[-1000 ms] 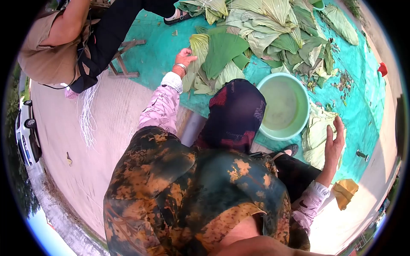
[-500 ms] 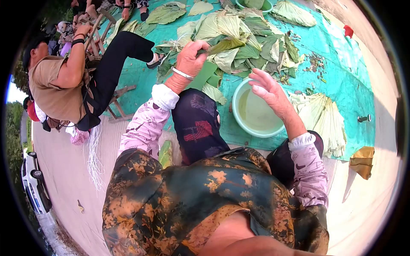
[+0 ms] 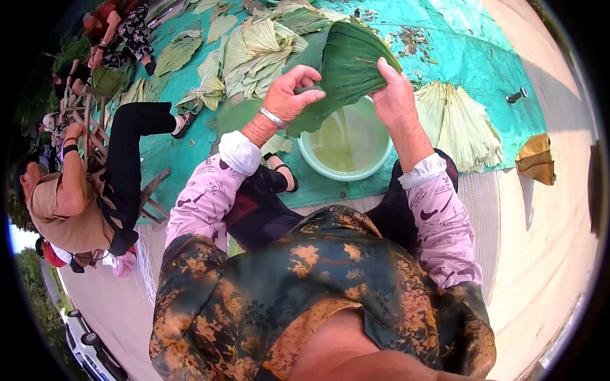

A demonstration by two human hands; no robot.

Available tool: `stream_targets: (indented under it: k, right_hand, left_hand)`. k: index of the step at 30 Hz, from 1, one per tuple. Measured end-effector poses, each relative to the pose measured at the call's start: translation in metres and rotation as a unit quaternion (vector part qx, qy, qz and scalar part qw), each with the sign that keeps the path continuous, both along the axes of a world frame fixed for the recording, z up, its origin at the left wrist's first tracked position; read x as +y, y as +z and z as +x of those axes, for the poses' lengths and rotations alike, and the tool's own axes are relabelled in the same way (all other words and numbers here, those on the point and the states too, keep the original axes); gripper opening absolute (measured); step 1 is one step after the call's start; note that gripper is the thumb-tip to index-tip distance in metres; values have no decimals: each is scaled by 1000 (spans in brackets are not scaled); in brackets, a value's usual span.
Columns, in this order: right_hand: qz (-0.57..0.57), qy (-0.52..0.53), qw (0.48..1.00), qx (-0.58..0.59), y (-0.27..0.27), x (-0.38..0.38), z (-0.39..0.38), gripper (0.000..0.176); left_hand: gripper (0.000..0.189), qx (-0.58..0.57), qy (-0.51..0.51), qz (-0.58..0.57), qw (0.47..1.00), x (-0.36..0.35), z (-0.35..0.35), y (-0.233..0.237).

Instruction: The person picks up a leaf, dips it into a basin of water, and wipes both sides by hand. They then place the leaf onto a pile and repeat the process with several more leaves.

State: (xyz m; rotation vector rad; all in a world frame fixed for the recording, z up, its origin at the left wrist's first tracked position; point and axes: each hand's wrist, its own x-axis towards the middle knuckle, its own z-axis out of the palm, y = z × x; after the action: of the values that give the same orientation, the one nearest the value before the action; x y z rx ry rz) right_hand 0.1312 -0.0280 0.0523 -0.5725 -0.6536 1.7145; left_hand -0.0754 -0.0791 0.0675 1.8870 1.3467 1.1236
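Note:
A large dark green leaf [image 3: 352, 66], folded and creased along its veins, is held up in front of me between both hands. My left hand [image 3: 289, 98], a silver bracelet at its wrist, is at the leaf's left edge with fingers curled and thumb stretched towards it. On the opposite edge, my right hand [image 3: 395, 98] grips the leaf, thumb on the near face and fingers mostly hidden. Below the leaf stands a pale green basin [image 3: 305, 155] of cloudy yellowish water, its far rim partly covered.
Pale dried leaves [image 3: 257, 54] lie heaped on the teal tarp [image 3: 502, 120]. A fanned leaf bundle [image 3: 459, 130] is right of the basin. A brown folded piece [image 3: 535, 159] sits at the tarp's edge. At left, a person in tan [image 3: 70, 190] sits near a wooden frame [image 3: 152, 193].
The dark green leaf has come up in front of me and opened out between my hands. My right hand has moved from above the basin to the leaf's edge. The view has shifted.

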Motion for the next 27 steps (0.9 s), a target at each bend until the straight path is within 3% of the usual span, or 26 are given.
stream_targets:
  k: [3, 6, 8, 11, 14, 17, 19, 22, 25, 27]
  right_hand:
    - [10, -58, 995, -78, 1, 0, 20, 32]
    - [29, -98, 974, -203, 23, -21, 33, 34]
    - [71, -108, 966, -226, 15, -20, 39, 29]
    - [115, -136, 945, -274, 8, -20, 47, 25]
    - [140, -121, 928, -324, 11, -23, 53, 26]
    - [154, -73, 920, -353, 8, -29, 46, 23]
    - [187, -17, 900, -393, 8, -33, 40, 22]
    - [232, 11, 881, -413, 3, -36, 30, 22]
    - [208, 43, 874, -437, 2, -32, 33, 22]
    - [192, 61, 877, -435, 2, -34, 34, 22]
  left_hand:
    - [12, -259, 61, -46, 963, 25, -30, -5]
    - [15, -337, 199, -56, 919, 47, -68, -12]
    - [20, -339, 212, -78, 913, 54, -85, -19]
    - [32, -249, 289, -178, 907, 54, -92, -26]
    - [45, -151, 294, -99, 939, 53, -83, -25]
    - [56, -145, 48, -57, 987, 48, -57, -19]
    - [58, -56, -70, -18, 996, 40, -29, -16]
    - [43, 11, -211, -109, 971, 28, -4, -11]
    - [27, -43, -225, -261, 938, 35, -12, -28]
    - [21, -27, -204, -237, 949, 34, -18, -25]
